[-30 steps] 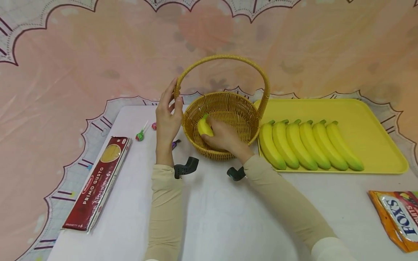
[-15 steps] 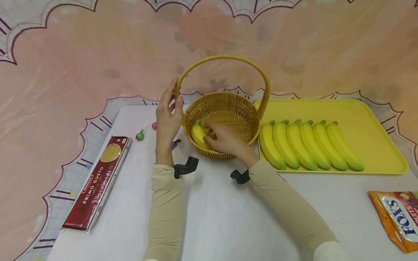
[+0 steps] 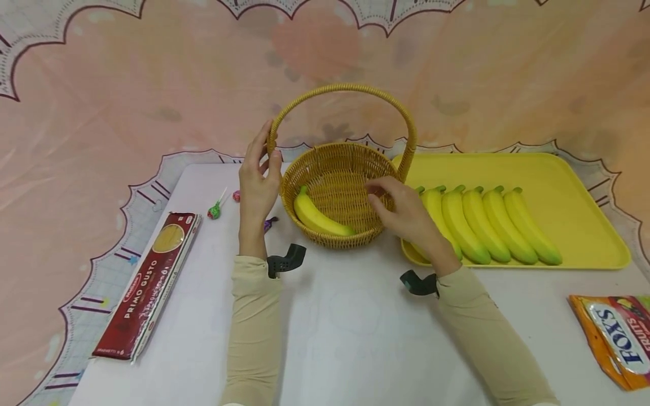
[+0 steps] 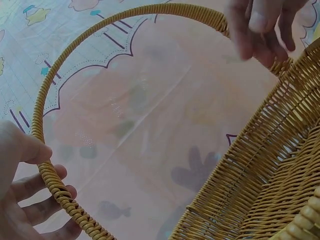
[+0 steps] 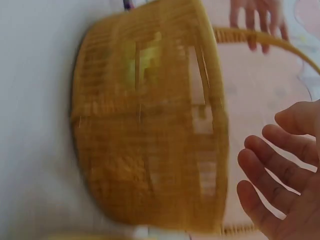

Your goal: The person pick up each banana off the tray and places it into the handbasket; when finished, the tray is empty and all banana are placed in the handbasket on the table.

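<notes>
One banana (image 3: 320,219) in the basket (image 3: 340,155)

Nearer than the basket, to its right, an orange bag (image 3: 616,338), cut off at the edge; to its left, a long red pack (image 3: 147,287). Over its right rim, the right hand (image 3: 406,211), loosely bent, holding nothing, hiding most of the first in a row of bananas (image 3: 463,225) on a yellow tray (image 3: 584,225). Gripping its handle (image 3: 345,87) at the left with the left hand (image 3: 260,177). Behind it, a patterned cloth (image 3: 203,73).

We record the left hand (image 4: 20,189) holding the basket handle (image 4: 150,9). The right hand (image 4: 264,25), blurred, overlaps its far side.
</notes>
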`<state>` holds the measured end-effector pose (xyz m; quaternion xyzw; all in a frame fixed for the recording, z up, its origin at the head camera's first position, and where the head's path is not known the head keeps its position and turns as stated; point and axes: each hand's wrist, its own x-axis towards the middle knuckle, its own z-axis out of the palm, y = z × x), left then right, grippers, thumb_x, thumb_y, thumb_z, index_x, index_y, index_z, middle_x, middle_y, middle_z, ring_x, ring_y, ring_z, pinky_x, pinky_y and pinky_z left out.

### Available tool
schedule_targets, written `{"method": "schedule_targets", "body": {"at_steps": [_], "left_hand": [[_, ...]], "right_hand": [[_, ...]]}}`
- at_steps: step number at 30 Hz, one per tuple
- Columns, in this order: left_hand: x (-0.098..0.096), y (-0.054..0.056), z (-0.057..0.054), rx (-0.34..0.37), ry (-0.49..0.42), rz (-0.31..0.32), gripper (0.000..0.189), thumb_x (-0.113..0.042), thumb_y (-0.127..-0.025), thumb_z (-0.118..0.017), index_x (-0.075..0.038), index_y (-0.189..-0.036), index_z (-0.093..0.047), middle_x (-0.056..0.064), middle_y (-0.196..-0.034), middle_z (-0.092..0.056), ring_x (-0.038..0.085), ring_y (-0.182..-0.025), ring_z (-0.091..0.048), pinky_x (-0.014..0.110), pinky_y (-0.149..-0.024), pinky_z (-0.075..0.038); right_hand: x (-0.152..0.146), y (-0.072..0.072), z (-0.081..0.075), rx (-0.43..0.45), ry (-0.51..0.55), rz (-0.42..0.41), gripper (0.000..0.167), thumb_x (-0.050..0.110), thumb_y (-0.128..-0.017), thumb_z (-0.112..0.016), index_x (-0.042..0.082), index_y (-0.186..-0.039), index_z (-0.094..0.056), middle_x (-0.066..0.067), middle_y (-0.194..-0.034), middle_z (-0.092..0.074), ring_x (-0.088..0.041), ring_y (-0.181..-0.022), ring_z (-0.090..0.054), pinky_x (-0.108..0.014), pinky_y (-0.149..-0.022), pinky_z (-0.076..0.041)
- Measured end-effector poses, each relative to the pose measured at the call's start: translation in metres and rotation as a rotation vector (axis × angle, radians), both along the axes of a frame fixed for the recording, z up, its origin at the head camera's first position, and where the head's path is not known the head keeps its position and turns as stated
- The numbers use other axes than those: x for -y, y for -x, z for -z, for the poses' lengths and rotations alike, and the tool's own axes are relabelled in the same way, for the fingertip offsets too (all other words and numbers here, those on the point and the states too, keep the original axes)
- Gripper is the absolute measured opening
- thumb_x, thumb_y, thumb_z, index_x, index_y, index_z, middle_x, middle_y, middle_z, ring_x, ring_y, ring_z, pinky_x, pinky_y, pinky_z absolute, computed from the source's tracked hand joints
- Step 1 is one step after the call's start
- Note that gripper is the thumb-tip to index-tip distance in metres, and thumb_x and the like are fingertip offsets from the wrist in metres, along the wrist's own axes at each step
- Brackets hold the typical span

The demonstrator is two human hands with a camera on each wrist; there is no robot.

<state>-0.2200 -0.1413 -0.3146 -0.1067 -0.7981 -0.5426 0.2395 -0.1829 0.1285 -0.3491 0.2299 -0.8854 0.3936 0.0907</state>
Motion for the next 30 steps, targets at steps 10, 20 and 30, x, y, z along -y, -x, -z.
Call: {"method": "schedule_targets", "body": {"at_steps": [10,20,30], "left_hand": [[-0.004,0.001,-0.001,0.002,0.007,0.009,0.047,-0.014,-0.097,-0.049,-0.029,-0.142,-0.043,0.007,-0.13,-0.055,0.017,-0.121,-0.054,0.037,-0.099,-0.048],[-0.012,-0.022,-0.022,0.049,-0.013,0.003,0.049,-0.004,-0.096,-0.047,-0.013,-0.143,-0.041,0.017,-0.132,-0.052,0.028,-0.123,-0.052,0.045,-0.102,-0.045],[-0.014,-0.027,-0.029,0.046,0.002,-0.01,0.048,-0.004,-0.096,-0.046,-0.011,-0.143,-0.041,0.018,-0.134,-0.051,0.028,-0.125,-0.05,0.046,-0.102,-0.045]], "right_hand": [[-0.08,-0.013,0.005,0.025,0.044,0.223,0.032,0.019,-0.096,-0.052,0.004,-0.123,-0.057,-0.012,-0.113,-0.063,-0.023,-0.102,-0.057,-0.038,-0.089,-0.046],[-0.148,-0.02,0.004,0.065,0.011,0.444,0.039,0.028,-0.097,-0.049,0.006,-0.128,-0.054,-0.015,-0.119,-0.06,0.002,-0.096,-0.047,-0.023,-0.085,-0.041],[-0.212,-0.028,0.019,0.269,-0.059,0.575,0.055,0.032,-0.098,-0.04,-0.003,-0.141,-0.037,-0.032,-0.136,-0.04,-0.047,-0.121,-0.038,-0.06,-0.098,-0.033]]}}
